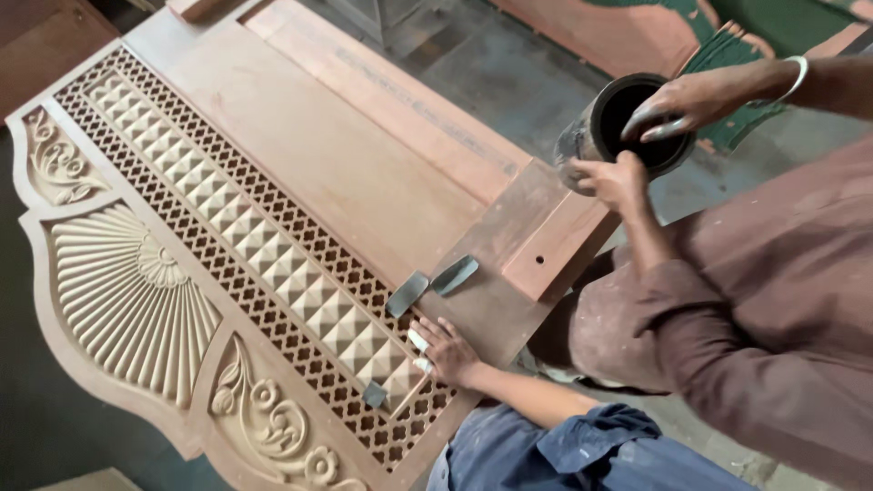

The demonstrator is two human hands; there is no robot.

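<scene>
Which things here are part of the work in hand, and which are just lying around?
In hand:
- carved lattice panel, under the right hand
- small grey blade, just by that hand
- dark can, held by a co-worker's hands

Lying about:
- two grey scrapers on the plain board
- green carved piece at the back

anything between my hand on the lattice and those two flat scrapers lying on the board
Nothing visible. The right hand rests at the lattice panel's edge; the two scrapers lie just beyond its fingers on bare wood, nothing between. The dark can is held well off to the side.
</scene>
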